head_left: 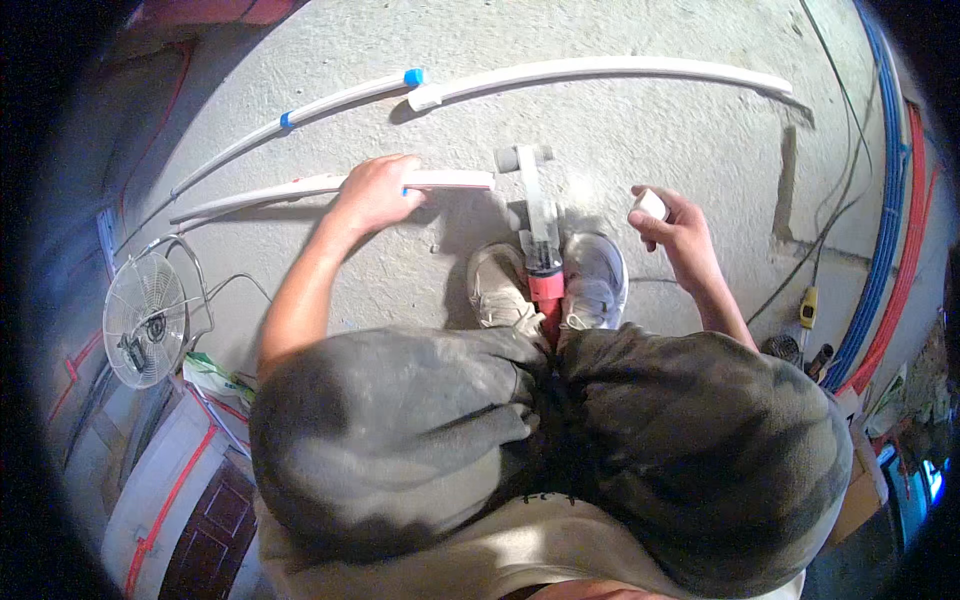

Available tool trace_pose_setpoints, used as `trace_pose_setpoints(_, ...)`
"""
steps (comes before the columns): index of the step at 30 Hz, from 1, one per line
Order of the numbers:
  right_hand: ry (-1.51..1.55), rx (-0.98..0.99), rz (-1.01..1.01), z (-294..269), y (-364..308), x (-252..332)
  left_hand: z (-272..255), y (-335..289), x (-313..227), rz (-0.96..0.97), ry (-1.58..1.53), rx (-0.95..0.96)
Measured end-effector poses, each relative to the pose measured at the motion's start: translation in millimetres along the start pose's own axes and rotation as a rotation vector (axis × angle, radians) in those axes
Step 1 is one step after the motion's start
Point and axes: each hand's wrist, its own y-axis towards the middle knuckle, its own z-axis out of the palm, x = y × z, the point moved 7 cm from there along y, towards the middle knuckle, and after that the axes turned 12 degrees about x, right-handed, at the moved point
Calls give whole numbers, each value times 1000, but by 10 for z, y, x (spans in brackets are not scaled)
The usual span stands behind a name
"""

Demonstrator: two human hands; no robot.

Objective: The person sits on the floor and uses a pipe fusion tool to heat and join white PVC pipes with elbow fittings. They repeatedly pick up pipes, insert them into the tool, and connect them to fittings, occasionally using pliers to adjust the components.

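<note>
My left hand [378, 193] is wrapped around a long white plastic pipe [455, 180] near its right end, with a bit of blue showing by the fingers. My right hand [683, 235] pinches a short white pipe fitting [652, 204] between thumb and fingers. Between my shoes, a pipe fusion welder [540, 215] with a red handle stands on the floor. Round grey heads stick out from its flat metal plate. The left pipe's end is beside the upper head, seemingly just apart from it. The fitting is held to the right of the plate, clear of it.
Farther off lie a white pipe [600, 68] and another with blue fittings [340, 103]. A wire fan [148, 318] stands at left. Blue cables [888, 200] and red ones [912, 240] run along the right, near a yellow-handled tool [808, 306] and a dark cord [850, 190].
</note>
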Motion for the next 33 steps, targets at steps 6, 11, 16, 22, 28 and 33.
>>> trace_pose_setpoints(6,-78,-153,-97,-511,-169,341,24,-9,-165,101,6,206)
trace_pose_setpoints(11,-146,-141,-27,-543,-328,116,196,37,-558,119,39,139)
trace_pose_setpoints(16,-304,-81,-52,-662,-420,-407,229,205,-857,254,-20,22)
trace_pose_setpoints(22,-438,149,21,-253,-106,-411,212,165,-815,309,19,45)
trace_pose_setpoints(28,-515,120,66,-156,-98,-127,38,231,-741,288,47,49)
trace_pose_setpoints(33,-675,-101,-234,-229,-294,175,-81,261,-859,267,95,31)
